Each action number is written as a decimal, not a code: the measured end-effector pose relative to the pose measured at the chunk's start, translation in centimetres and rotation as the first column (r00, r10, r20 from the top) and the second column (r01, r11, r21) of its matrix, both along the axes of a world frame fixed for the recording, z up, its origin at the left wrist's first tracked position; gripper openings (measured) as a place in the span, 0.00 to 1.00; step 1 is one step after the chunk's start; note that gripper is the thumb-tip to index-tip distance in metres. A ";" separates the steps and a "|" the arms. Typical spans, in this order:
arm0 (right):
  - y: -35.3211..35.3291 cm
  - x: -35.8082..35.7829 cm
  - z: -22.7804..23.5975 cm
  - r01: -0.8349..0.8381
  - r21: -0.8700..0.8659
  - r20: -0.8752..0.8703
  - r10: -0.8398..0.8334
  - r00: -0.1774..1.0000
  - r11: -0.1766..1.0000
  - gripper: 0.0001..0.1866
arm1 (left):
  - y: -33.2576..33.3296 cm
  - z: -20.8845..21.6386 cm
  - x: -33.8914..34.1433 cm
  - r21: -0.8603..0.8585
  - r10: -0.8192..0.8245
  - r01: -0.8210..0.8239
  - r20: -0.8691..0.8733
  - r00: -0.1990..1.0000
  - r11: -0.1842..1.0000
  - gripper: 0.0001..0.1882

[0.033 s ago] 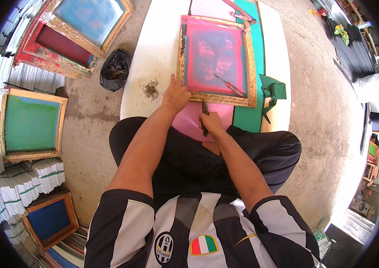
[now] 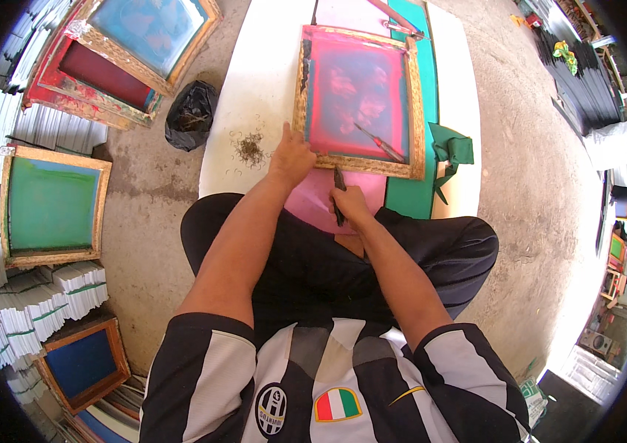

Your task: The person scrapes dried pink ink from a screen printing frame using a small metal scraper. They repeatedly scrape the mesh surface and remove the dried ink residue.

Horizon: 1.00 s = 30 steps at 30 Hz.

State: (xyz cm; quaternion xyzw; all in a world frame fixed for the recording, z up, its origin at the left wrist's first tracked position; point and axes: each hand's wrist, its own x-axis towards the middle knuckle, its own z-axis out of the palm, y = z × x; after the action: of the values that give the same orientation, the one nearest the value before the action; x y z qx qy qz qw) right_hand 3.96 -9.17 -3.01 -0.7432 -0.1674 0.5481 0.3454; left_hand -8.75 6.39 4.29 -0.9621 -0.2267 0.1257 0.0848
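A wooden screen-printing frame (image 2: 415, 111) with pink-edged, bluish mesh lies in front of me. My left hand (image 2: 293, 156) is closed on its near left corner, the fingers along the left rail. Held in my right hand (image 2: 350, 201) is a pair of dark pliers (image 2: 338, 181), whose tip touches the frame's near rail. A screwdriver (image 2: 381, 143) with a red handle rests on the mesh toward the near right. Left of the frame, a small heap of thin dark bits, apparently staples (image 2: 250, 150), is scattered on the white board (image 2: 232, 96).
Green cloth (image 2: 452, 151) bunches up right of the frame, and a red-handled tool (image 2: 402, 26) lies beyond it. On the floor at left sits a black plastic bag (image 2: 191, 116). More printing screens (image 2: 55, 257) lean against white paper stacks (image 2: 70, 295) on that side.
The frame has shifted very slightly, its far left corner a little to the right. Both hands keep their places.
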 end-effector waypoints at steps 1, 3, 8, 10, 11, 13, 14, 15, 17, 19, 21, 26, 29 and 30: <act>-0.1 0.0 0.6 -0.015 -0.017 -0.016 0.014 1.000 1.000 0.11 | 0.0 -0.1 0.0 0.008 -0.010 0.010 -0.001 1.000 1.000 0.12; -0.3 0.2 1.1 -0.011 -0.028 -0.077 0.009 0.997 1.000 0.11 | 0.0 -0.5 0.0 0.015 -0.032 0.032 0.011 0.999 0.999 0.12; -0.4 1.4 0.4 -0.044 -0.054 -0.134 0.037 0.990 0.998 0.11 | 0.4 -1.2 0.1 0.063 -0.146 0.138 0.141 0.979 0.988 0.08; -0.5 0.8 1.7 -0.002 -0.054 -0.165 -0.007 0.986 0.999 0.11 | 0.4 -3.0 0.0 0.056 -0.156 0.147 0.223 0.962 0.988 0.08; -0.6 0.6 2.3 0.020 -0.057 -0.182 -0.030 0.983 0.998 0.11 | 0.5 -3.9 0.0 0.050 -0.162 0.154 0.263 0.951 0.987 0.08; -0.8 0.8 1.9 0.022 -0.051 -0.149 -0.030 0.988 0.998 0.11 | 0.4 -3.5 0.4 0.031 -0.182 0.179 0.173 0.968 0.983 0.08; -0.8 1.1 1.7 0.022 -0.049 -0.132 -0.028 0.991 0.999 0.11 | 0.3 -3.3 0.6 0.022 -0.191 0.189 0.128 0.973 0.982 0.08; -0.7 1.2 2.4 0.009 -0.078 -0.156 -0.021 0.988 0.997 0.11 | 0.1 -2.8 0.7 0.014 -0.168 0.167 0.129 0.977 0.986 0.08; -0.4 1.4 3.7 -0.021 -0.133 -0.203 -0.007 0.979 0.991 0.11 | -0.5 -2.0 0.8 -0.002 -0.119 0.121 0.132 0.984 0.993 0.08; -0.4 1.8 3.5 -0.018 -0.144 -0.287 -0.024 0.958 0.989 0.11 | -0.8 -1.2 0.8 -0.030 -0.086 0.088 0.078 0.993 0.996 0.08; -0.4 1.8 3.6 -0.012 -0.155 -0.351 -0.043 0.935 0.988 0.11 | -1.0 -1.3 0.6 -0.028 -0.074 0.076 0.056 0.996 0.997 0.08; -2.0 1.6 5.3 -0.039 -0.179 -0.435 -0.043 0.899 0.983 0.11 | -1.4 -2.3 0.8 -0.094 -0.116 0.116 0.009 0.993 0.989 0.08; -6.7 1.8 12.1 -0.116 -0.068 -0.457 0.072 0.886 0.991 0.11 | -1.1 -3.7 0.3 -0.047 -0.141 0.145 0.077 0.987 0.988 0.08; -7.8 2.4 13.8 -0.112 -0.089 -0.407 0.066 0.911 0.990 0.11 | -1.2 -3.3 0.5 -0.081 -0.146 0.149 0.047 0.988 0.985 0.08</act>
State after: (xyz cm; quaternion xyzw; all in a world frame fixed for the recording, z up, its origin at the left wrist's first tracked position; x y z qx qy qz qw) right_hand 6.38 -17.00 10.76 -0.6237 -0.0957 0.7131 0.3055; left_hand -8.28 5.15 0.96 -0.9813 -0.1511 0.1090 0.0484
